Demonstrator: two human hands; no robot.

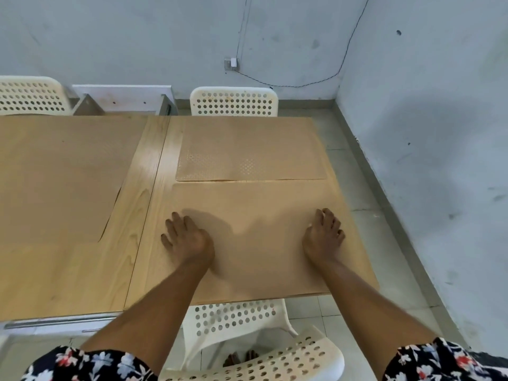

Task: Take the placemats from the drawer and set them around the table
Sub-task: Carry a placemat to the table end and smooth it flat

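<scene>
My left hand (pixel 185 237) lies flat with fingers spread, pressing on the left part of the near placemat (pixel 261 237). My right hand (pixel 324 233) rests on the same mat near its right edge, fingers loosely bent, holding nothing. This mat lies at the near right end of the table (pixel 132 215). A second placemat (pixel 247 149) lies just beyond it, and a third (pixel 55 182) lies to the left. I can read no writing anywhere.
</scene>
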